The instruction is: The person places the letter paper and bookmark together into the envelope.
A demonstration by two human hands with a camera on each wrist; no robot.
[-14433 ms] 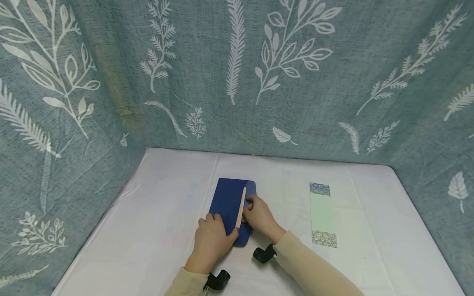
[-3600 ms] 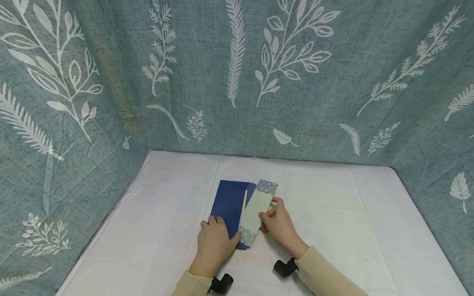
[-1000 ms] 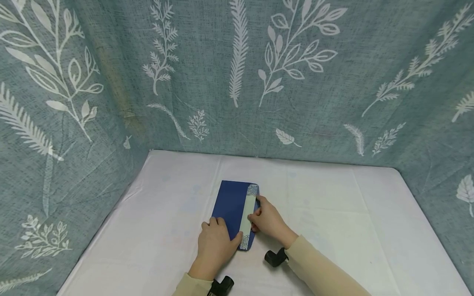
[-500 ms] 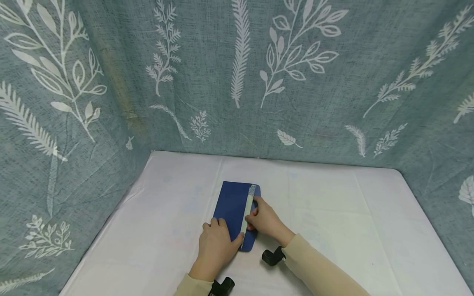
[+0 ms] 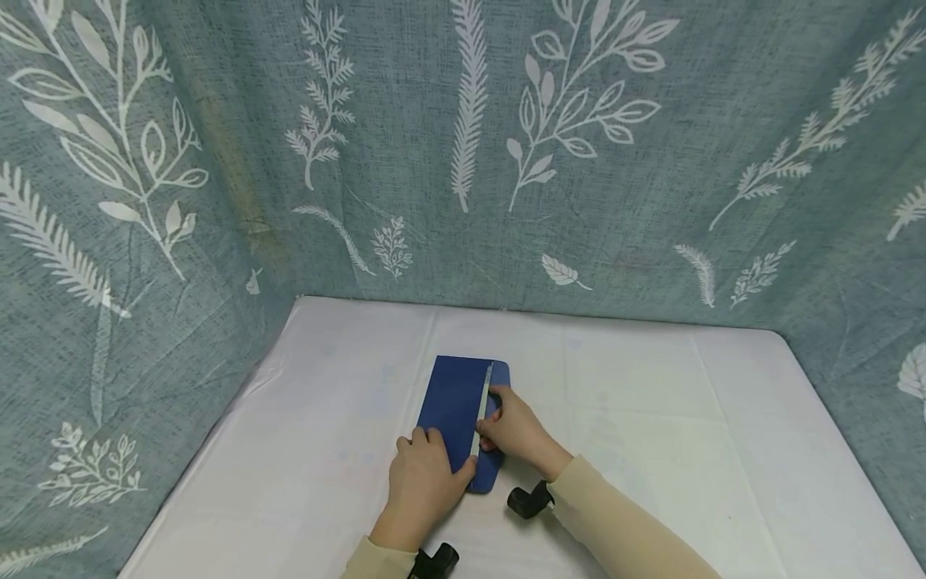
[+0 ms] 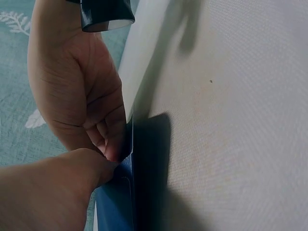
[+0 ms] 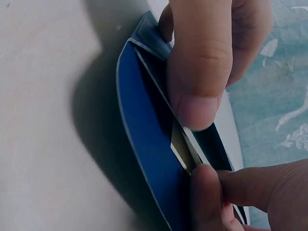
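A dark blue envelope (image 5: 454, 394) lies on the white tabletop, its flap (image 5: 499, 375) spread out on the right. Most of a pale green card (image 5: 485, 402) with a lace pattern at its ends is hidden inside; a thin strip shows along the opening. My left hand (image 5: 423, 480) holds the envelope's near left part, its thumb (image 7: 199, 91) pressing by the opening. At the middle of the strip, my right hand (image 5: 517, 430) pinches the card's edge. In the left wrist view, the right hand (image 6: 77, 82) covers most of the opening.
White cloth (image 5: 637, 450) covers the table. A blue-green curtain with white leaf prints (image 5: 405, 145) hangs behind it and at both sides. Black wrist cameras (image 5: 530, 500) sit at both sleeve cuffs.
The card, at first lying to the right, was brought over to the envelope and slid leftward into it. Over the last second its visible strip has narrowed. My left hand stays on the envelope.
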